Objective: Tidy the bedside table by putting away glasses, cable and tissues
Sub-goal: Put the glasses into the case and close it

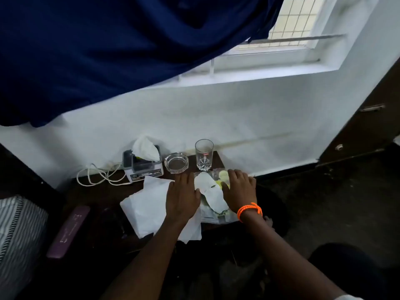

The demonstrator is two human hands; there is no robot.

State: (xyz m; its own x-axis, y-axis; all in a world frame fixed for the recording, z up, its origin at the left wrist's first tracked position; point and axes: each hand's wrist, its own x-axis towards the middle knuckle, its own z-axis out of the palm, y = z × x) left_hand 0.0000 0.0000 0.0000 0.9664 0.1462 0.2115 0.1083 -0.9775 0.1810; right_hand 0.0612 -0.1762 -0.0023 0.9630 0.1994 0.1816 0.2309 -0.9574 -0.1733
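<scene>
On the dark bedside table (101, 195) lie loose white tissues (149, 204) at the front and a clear plastic packet (218, 213) to their right. My left hand (183, 195) rests flat on the tissues with straight fingers. My right hand (239, 187), with an orange band at the wrist, lies palm down on the packet. A crumpled tissue (211, 189) sits between the two hands. At the back stand a tissue box (144, 163) with a tissue sticking up, a clear drinking glass (204, 154) and a glass ashtray (176, 163). A white cable (99, 175) coils at the left.
A white wall and a window sill rise just behind the table. A dark blue curtain (108, 50) hangs above left. A purple case (68, 231) lies near the table's front left, beside striped bedding (19, 230). A dark wooden door (363, 126) stands at the right.
</scene>
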